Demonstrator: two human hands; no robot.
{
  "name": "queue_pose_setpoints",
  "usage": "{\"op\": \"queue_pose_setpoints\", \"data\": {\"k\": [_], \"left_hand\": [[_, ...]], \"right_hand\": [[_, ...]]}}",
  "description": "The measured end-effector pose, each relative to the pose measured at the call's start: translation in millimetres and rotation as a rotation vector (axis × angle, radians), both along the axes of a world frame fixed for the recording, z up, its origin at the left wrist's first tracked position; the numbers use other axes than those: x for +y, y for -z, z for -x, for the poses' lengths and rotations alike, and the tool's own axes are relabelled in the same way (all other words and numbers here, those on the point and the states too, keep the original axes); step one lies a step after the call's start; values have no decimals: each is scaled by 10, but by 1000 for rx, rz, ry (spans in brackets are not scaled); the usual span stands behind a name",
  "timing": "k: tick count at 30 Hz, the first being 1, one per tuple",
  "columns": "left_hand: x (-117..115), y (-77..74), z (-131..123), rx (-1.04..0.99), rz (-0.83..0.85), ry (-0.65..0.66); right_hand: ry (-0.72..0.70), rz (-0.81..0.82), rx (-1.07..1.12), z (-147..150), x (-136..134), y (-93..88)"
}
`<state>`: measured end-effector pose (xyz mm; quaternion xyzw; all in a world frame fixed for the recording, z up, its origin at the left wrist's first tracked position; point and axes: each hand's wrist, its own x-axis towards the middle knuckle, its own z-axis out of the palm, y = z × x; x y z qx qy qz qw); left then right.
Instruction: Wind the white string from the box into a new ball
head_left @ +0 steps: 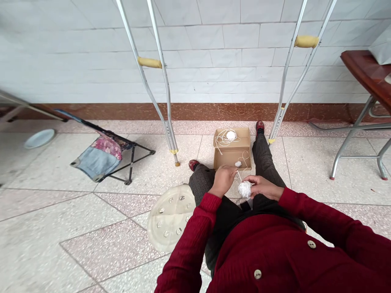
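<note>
The person's right hand had its grip clenched around a white ball of string above the lap, while the left hand pinched a taut white strand rising from that ball. Just beyond the dark-trousered knees, an open brown cardboard box sat on the speckled tile floor, holding a second white ball and a small white wad. Two slim aluminium crutches with yellow padded handles stood tilted on either side of the box. A round translucent plastic disc lay beside the left forearm. Further left were a low folding stool with denim and floral fabric and a pale round plate, and to the right stood a red-brown table on steel legs.
</note>
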<state>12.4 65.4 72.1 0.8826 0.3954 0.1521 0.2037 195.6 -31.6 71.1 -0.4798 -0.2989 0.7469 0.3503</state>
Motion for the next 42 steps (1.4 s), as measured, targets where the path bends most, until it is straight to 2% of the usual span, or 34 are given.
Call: {"op": "queue_pose_setpoints", "data": {"k": [2, 5, 7, 9, 13, 16, 19, 21, 23, 25, 28, 31, 33, 37, 39, 42], "left_hand": [[-35, -116, -50, 47, -66, 40], [-223, -213, -159, 69, -97, 63], [-376, -206, -215, 45, -81, 60], [-488, -150, -234, -1, -21, 32], [-533, 11, -171, -197, 240, -82], [-503, 118, -113, -317, 364, -61], [-475, 206, -89, -335, 400, 9], [-424, 233, -83, -323, 402, 1], [-333, 210, -78, -286, 365, -28], [-223, 126, -73, -222, 287, -6], [-112, -76, -76, -77, 131, 115], [-120, -261, -106, 111, -36, 148], [-168, -328, -138, 204, -105, 128], [-278, -328, -195, 285, -128, 86], [-334, -292, -207, 254, -102, 28], [-439, -210, -202, 120, 21, -47]], "right_hand": [[119, 59, -86, -33, 113, 153], [356, 81, -160, -69, 358, 304], [467, 53, -158, -76, 511, 306], [526, 27, -134, -64, 607, 233], [463, 14, 78, -6, 595, -1], [401, 5, 165, 7, 514, -139], [388, -24, 171, -32, 454, -240], [345, -47, 159, -55, 398, -297], [266, -67, 122, -47, 302, -334], [169, -66, 70, -7, 176, -326], [58, -46, -71, 59, 26, -204], [89, -49, -243, 59, 29, 19], [129, -123, -358, 23, 107, 181], [176, -317, -590, -39, 327, 425], [272, -325, -606, -44, 444, 479], [510, -225, -467, -42, 613, 471]]}}
